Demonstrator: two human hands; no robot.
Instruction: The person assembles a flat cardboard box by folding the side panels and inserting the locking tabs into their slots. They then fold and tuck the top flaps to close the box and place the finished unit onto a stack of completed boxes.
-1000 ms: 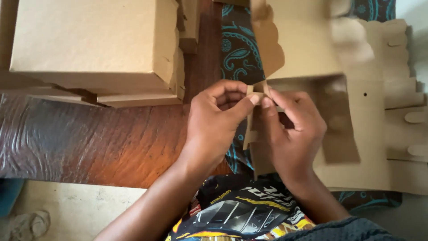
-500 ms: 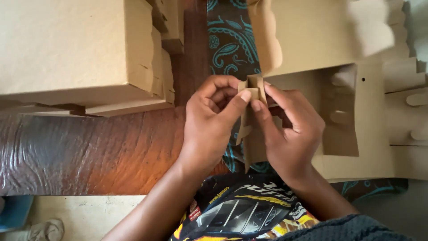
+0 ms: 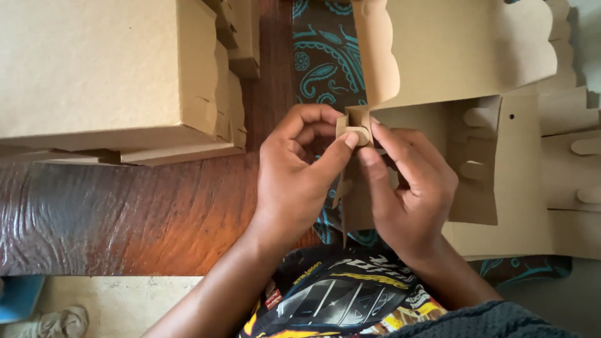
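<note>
A flat brown die-cut cardboard box blank (image 3: pixel 463 62) lies unfolded in front of me, with scalloped edges and tabs. My left hand (image 3: pixel 300 181) and my right hand (image 3: pixel 407 194) meet at its near left corner. Both pinch a small folded corner tab (image 3: pixel 357 125), thumb and fingertips pressed on it. The lower flap of that corner is partly hidden behind my fingers.
A stack of assembled brown cardboard boxes (image 3: pixel 106 69) stands at the left on a dark wooden table (image 3: pixel 125 213). A dark cloth with teal paisley pattern (image 3: pixel 325 56) lies under the blank. More flat blanks with tabs (image 3: pixel 576 156) lie at the right. Pale floor (image 3: pixel 119 300) shows below.
My hands have stayed on the corner tab and shifted slightly up and left in view. The tab is folded tighter between my fingers than before.
</note>
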